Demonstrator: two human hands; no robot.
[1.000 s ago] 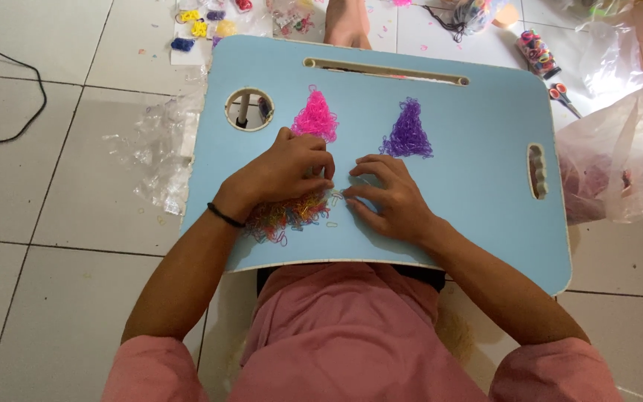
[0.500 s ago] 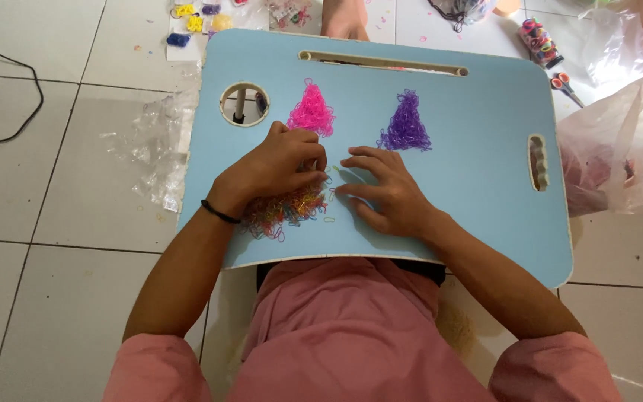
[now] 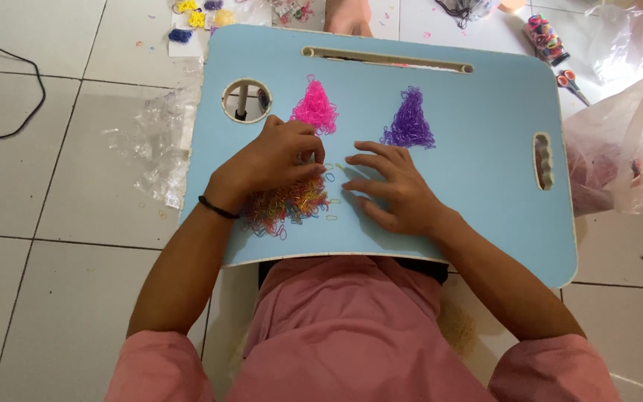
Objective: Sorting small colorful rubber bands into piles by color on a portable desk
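The left hand [image 3: 280, 160] is curling loosely over the mixed bands [image 3: 286, 205]; the right hand [image 3: 396, 190], now spreading open, is leaving loose bands [image 3: 331, 217] between them on the table [image 3: 478, 193].

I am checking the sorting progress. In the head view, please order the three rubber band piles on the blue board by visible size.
1. Mixed-colour pile, though the left hand hides part of it.
2. and 3. Purple pile and pink pile look alike.

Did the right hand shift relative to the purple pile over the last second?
Barely. The right hand stays spread flat on the blue lap desk, just below the purple pile; the camera shifted more than the hand.
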